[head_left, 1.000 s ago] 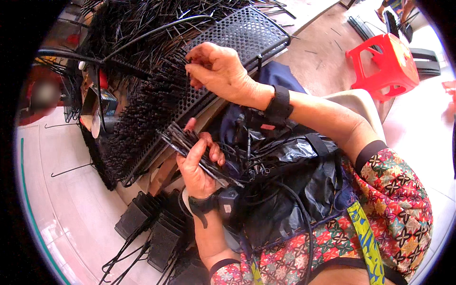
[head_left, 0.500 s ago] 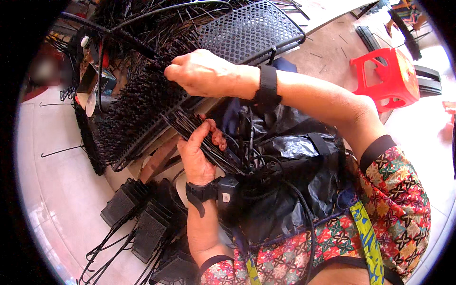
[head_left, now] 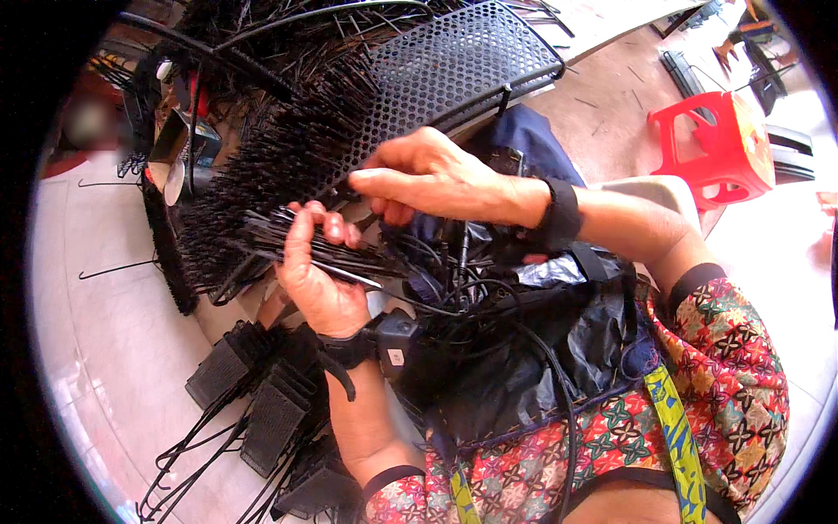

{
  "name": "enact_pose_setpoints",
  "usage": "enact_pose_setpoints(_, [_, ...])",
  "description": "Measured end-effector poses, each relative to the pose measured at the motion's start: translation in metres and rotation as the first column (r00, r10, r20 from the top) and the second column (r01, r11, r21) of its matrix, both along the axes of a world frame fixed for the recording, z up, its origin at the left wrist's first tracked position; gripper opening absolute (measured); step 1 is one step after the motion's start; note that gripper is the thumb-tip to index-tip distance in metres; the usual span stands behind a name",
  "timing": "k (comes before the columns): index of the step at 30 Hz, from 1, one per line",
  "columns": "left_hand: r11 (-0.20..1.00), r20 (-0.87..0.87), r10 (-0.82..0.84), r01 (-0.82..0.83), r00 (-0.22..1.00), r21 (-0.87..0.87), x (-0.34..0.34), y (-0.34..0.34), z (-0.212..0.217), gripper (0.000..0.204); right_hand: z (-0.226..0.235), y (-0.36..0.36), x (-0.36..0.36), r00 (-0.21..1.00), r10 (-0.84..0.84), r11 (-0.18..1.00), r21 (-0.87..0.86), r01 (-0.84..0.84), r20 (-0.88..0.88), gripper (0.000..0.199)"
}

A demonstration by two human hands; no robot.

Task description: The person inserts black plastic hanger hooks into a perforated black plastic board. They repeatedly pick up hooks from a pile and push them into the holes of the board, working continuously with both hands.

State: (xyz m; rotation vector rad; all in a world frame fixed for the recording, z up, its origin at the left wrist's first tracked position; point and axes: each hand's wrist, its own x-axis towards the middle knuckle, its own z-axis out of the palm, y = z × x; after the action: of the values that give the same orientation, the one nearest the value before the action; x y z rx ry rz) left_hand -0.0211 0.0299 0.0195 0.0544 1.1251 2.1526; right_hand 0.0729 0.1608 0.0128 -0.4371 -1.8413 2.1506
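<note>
My left hand [head_left: 319,284] is wrapped round a bundle of thin black bristle strands [head_left: 371,259], held slantwise below the black perforated panel [head_left: 449,65]. Dense tufts of black bristles [head_left: 271,162] stand up from the panel's left part, while its far right part shows bare holes. Just above the bundle, at the panel's near edge, hovers my right hand [head_left: 428,179]. Its fingers are curled with the thumb laid against them, and what they hold, if anything, is hidden. Both wrists wear black straps, and a small black box sits at the left one.
Black sheeting [head_left: 532,349] and cables cover my lap. Several black brush heads with wire handles [head_left: 279,415] lie on the floor at lower left. A red plastic stool [head_left: 720,144] stands at right. Loose black strands [head_left: 332,31] are heaped behind the panel, near an open box [head_left: 170,140].
My right hand has moved back from the bristle tufts, toward the right and nearer me. My left hand has shifted left and slightly up with the bundle, which now lies flatter.
</note>
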Motion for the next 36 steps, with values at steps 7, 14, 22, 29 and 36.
enact_pose_setpoints(7, [0.982, -0.408, 0.176, -0.190, 0.896, 0.007, 0.010, 0.031, 0.041, 0.010, -0.002, -0.022, 0.015, 0.998, -0.008, 0.579, -0.814, -0.044, -0.059, 0.054])
enact_pose_setpoints(14, [0.989, -0.522, 0.146, -0.131, 0.840, 0.066, 0.053, 0.056, 0.013, 0.043, -0.008, -0.021, 0.010, 0.945, -0.250, 0.266, -0.924, 0.276, 0.211, 0.036])
enact_pose_setpoints(22, [0.999, -0.544, 0.019, -0.031, 0.839, -0.012, 0.060, 0.071, -0.016, 0.032, -0.016, -0.012, 0.013, 0.919, -0.370, 0.326, -0.908, 0.262, 0.133, 0.033])
enact_pose_setpoints(29, [0.987, -0.503, -0.071, -0.011, 0.861, -0.159, 0.065, 0.078, -0.010, 0.009, -0.028, -0.010, 0.013, 0.863, -0.482, 0.337, -0.878, 0.340, 0.149, 0.025])
enact_pose_setpoints(36, [0.997, -0.132, -0.058, 0.051, 0.990, -0.056, 0.036, 0.065, -0.015, 0.011, -0.009, 0.022, 0.051, 0.973, -0.230, 0.705, -0.687, 0.176, 0.013, 0.019])
